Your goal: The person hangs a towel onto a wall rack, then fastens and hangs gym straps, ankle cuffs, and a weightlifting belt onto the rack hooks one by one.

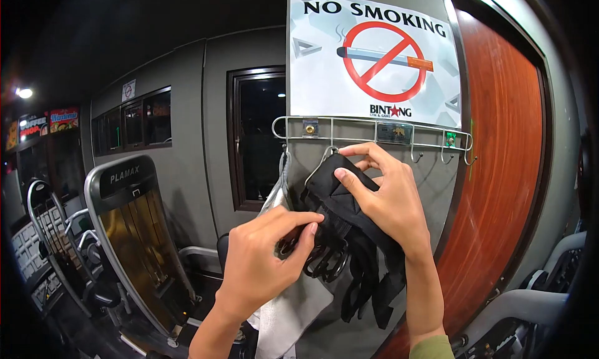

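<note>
A black padded fabric piece with straps (340, 187) hangs at a hook of the wall rack (359, 133). My right hand (384, 187) grips its upper edge, thumb pressed on the front and fingers behind the top by the hook. Lower and to the left, my left hand (268, 253) has thumb and index finger brought close together at the side of the black piece. Whatever lies between those fingertips, if anything, is too small to make out. Dark looped cords or rings (327, 259) dangle below. Behind my left hand hangs a light grey cloth (293, 315) from another hook.
A no-smoking sign (374, 59) is fixed above the rack. To the right stands a reddish-brown wooden door (499, 140), with grey machine tubing (524, 306) low beside it. A Plamax weight machine (134, 234) and other gym equipment stand to the left.
</note>
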Action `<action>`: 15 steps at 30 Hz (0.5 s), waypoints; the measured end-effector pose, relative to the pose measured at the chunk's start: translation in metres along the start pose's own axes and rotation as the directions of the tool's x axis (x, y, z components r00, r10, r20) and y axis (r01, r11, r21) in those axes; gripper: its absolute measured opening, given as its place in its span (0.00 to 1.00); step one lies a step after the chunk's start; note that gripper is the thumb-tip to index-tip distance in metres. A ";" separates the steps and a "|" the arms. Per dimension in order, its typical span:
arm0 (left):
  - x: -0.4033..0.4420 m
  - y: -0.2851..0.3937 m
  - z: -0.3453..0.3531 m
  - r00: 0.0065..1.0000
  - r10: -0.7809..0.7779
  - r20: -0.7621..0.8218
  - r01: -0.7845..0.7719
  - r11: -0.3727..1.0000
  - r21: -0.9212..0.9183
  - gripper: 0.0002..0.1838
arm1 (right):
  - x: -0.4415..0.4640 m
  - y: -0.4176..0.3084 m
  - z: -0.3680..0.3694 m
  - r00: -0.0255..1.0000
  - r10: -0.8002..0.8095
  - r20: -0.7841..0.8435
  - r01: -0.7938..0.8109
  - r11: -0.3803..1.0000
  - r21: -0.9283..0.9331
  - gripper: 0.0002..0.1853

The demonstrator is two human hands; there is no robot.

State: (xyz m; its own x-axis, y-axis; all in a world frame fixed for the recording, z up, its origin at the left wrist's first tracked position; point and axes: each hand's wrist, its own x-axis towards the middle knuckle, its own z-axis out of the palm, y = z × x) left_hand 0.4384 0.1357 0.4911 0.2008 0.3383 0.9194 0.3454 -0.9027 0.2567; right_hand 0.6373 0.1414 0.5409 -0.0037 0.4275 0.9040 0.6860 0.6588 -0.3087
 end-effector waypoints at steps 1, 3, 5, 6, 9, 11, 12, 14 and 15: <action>-0.001 -0.002 -0.001 0.999 0.043 -0.001 -0.043 0.997 0.063 0.10 | -0.001 0.001 0.001 1.000 0.001 -0.001 -0.001 1.000 -0.002 0.16; -0.002 -0.005 -0.003 0.996 0.087 0.003 -0.086 0.989 0.124 0.10 | -0.002 0.004 0.002 1.000 0.012 -0.010 -0.011 0.999 0.037 0.16; -0.002 -0.008 -0.003 0.994 0.109 0.017 -0.110 0.976 0.189 0.11 | -0.005 0.004 0.003 1.000 -0.003 -0.023 0.004 0.999 0.032 0.17; -0.003 -0.007 -0.002 0.994 0.109 0.017 -0.110 0.976 0.186 0.11 | -0.006 0.003 0.003 0.999 -0.022 -0.035 0.023 0.999 0.028 0.17; -0.005 -0.006 0.000 0.997 0.073 -0.018 -0.068 0.979 0.193 0.11 | -0.010 0.002 0.001 0.999 -0.024 -0.027 0.024 1.000 0.004 0.18; -0.006 -0.007 0.000 0.995 0.097 -0.033 -0.090 0.981 0.171 0.11 | -0.014 0.003 0.000 0.999 -0.037 -0.029 0.037 0.999 -0.009 0.19; -0.007 -0.008 0.001 0.995 0.098 -0.036 -0.091 0.982 0.167 0.11 | -0.017 0.003 -0.001 0.998 -0.050 -0.033 0.050 0.999 -0.017 0.19; -0.009 -0.009 0.003 0.992 0.102 -0.068 -0.089 0.981 0.170 0.09 | -0.022 0.001 -0.004 0.999 -0.053 -0.014 0.052 0.998 -0.020 0.20; -0.009 -0.007 0.004 0.992 0.101 -0.070 -0.088 0.982 0.167 0.09 | -0.025 -0.001 -0.006 0.999 -0.054 0.005 0.054 0.998 -0.018 0.20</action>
State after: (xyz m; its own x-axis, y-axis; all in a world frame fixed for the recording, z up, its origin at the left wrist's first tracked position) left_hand 0.4373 0.1398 0.4795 0.1701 0.2258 0.9592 0.4748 -0.8717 0.1209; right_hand 0.6412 0.1268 0.5205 -0.0438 0.3945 0.9178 0.6976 0.6697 -0.2546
